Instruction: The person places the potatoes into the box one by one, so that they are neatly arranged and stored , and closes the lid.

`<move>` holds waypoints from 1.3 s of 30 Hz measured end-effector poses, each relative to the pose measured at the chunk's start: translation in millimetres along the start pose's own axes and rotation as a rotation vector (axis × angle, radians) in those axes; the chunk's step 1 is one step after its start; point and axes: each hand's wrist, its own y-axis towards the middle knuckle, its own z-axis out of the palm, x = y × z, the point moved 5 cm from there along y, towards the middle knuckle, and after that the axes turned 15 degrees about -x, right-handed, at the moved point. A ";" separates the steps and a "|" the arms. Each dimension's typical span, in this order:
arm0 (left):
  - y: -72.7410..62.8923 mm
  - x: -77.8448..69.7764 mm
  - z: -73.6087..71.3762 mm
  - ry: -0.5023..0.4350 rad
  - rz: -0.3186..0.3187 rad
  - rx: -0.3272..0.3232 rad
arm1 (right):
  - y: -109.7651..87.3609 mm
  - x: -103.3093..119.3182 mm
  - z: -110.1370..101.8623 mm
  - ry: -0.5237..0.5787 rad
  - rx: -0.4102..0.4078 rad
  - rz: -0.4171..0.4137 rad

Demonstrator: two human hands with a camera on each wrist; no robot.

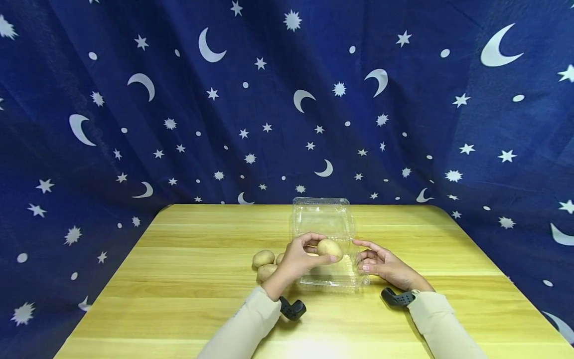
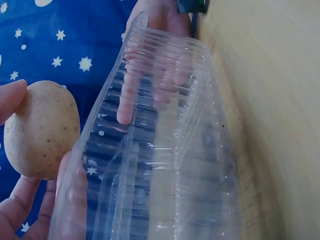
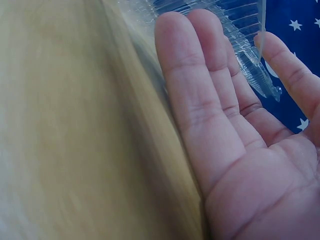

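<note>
A pale yellow potato (image 1: pixel 330 250) is pinched between the thumb and fingers of my left hand (image 1: pixel 297 260), above a clear plastic clamshell box (image 1: pixel 334 283). The box's lid (image 1: pixel 323 219) stands raised at the back. In the left wrist view the held potato (image 2: pixel 42 131) shows small brown specks, beside the ribbed wall of the box (image 2: pixel 165 150). My right hand (image 1: pixel 392 269) is at the box's right side, fingers extended and the thumb or a fingertip at its edge. That palm (image 3: pixel 255 185) holds nothing in the right wrist view.
Several potatoes (image 1: pixel 263 259) lie on the wooden table (image 1: pixel 202 289) left of the box, partly hidden by my left hand and wrist. A dark blue cloth (image 1: pixel 269 99) with moons and stars hangs behind the table. Each wrist carries a black camera mount (image 1: pixel 293 309).
</note>
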 end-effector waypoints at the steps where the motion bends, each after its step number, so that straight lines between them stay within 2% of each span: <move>1: 0.0 0.0 1.1 0.004 0.001 -0.002 | -0.1 0.2 0.1 0.001 -0.001 0.001; 12: -0.9 -4.3 12.4 0.040 0.041 0.003 | 0.4 -1.8 -2.0 0.008 -0.013 0.017; 25: -0.6 -2.9 28.4 0.070 0.029 0.092 | 0.4 -2.2 -1.6 -0.004 -0.017 0.023; 31: -1.6 -1.0 33.8 0.138 0.028 0.121 | 0.4 -0.5 0.6 0.004 0.003 0.006; 39: -2.6 -3.6 39.7 0.264 0.096 0.115 | 0.4 -1.8 -1.0 -0.006 0.006 0.008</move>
